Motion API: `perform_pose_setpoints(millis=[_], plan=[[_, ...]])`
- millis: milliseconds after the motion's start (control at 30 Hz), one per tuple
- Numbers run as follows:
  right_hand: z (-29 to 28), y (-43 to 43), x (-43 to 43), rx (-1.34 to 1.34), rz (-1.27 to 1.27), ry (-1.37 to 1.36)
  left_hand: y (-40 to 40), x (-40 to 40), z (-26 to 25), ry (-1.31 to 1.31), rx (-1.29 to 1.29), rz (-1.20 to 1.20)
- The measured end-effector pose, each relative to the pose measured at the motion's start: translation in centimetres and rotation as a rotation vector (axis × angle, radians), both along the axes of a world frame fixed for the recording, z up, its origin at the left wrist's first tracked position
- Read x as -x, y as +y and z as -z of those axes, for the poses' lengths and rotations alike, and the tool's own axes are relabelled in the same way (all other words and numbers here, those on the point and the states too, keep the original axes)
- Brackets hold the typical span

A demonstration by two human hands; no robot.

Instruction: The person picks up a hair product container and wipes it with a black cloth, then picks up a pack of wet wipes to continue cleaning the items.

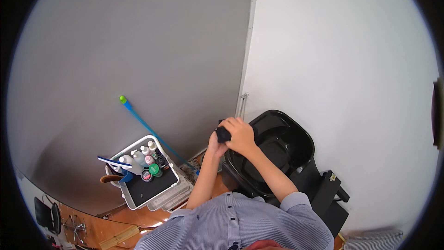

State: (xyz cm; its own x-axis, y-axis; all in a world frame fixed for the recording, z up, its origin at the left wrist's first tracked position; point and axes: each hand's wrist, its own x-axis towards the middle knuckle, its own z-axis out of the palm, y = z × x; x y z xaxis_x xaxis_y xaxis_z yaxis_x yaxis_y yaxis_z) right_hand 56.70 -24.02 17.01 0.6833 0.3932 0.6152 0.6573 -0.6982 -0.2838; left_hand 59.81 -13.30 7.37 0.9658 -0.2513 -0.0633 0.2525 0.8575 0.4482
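Both of my hands meet in front of me, over the near left rim of a black shampoo basin. Between them is a small bunched black item, probably cloth. My left hand holds it from below and the left. From above and the right, my right hand grips it with curled fingers, which hide part of it. The basin's bowl lies partly under my right forearm.
To the left stands a white trolley carrying bottles, jars and brushes. A mop with a blue handle leans on the grey wall behind it. The basin's black chair is at right, near the white wall.
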Motion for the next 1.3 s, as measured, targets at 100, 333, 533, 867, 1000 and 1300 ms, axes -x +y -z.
perform_pose_setpoints(millis=[100, 333, 533, 867, 1000, 1300], plan=[[0.4, 0.6, -0.5, -0.011, -0.120, 0.020, 2.5, -0.2, -1.7, -0.083, 0.111, 0.099], [0.2, 1.8, -5.2, -0.218, -0.059, 0.124, 6.7, 0.7, -1.0, -0.126, 0.070, -0.061], [0.3, 4.6, -5.3, -0.471, -0.149, 0.339, 9.1, 3.5, -2.5, -0.109, -0.532, -0.473], [0.9, 8.0, -2.2, -0.183, -0.212, 0.168, 8.7, 5.0, -2.3, -0.214, -1.310, -0.948], [0.8, 7.7, -2.6, -0.172, -0.224, 0.167, 8.2, 4.8, -2.7, -0.265, -1.324, -1.001], [0.6, 6.6, -4.3, -0.122, -0.262, 0.239, 6.9, 3.2, -0.5, -0.235, -1.307, -1.086]])
